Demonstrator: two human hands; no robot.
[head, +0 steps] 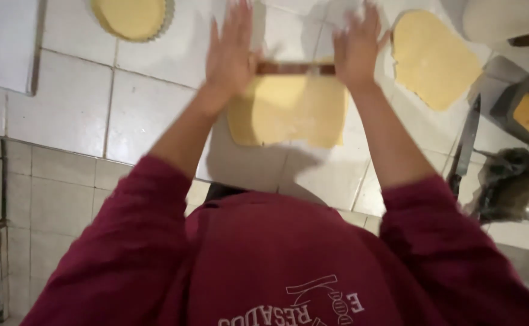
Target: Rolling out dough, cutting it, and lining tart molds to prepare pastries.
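Left hand [231,51] and right hand [356,48] press rolling pin [294,68] at dough's [288,111] far edge.

Dough-lined tart tin [133,18]; second dough sheet [433,59]; knife [465,145]; dark bag [518,186].

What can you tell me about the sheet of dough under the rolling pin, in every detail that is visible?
The sheet of dough is pale yellow, smooth and rolled thin, roughly rectangular with rounded corners and an uneven near edge. It lies flat on the white tiled counter. A dark wooden rolling pin crosses its far edge, pressed by the left hand and the right hand, both with open, spread fingers. The picture is motion-blurred, so finer surface detail cannot be seen.
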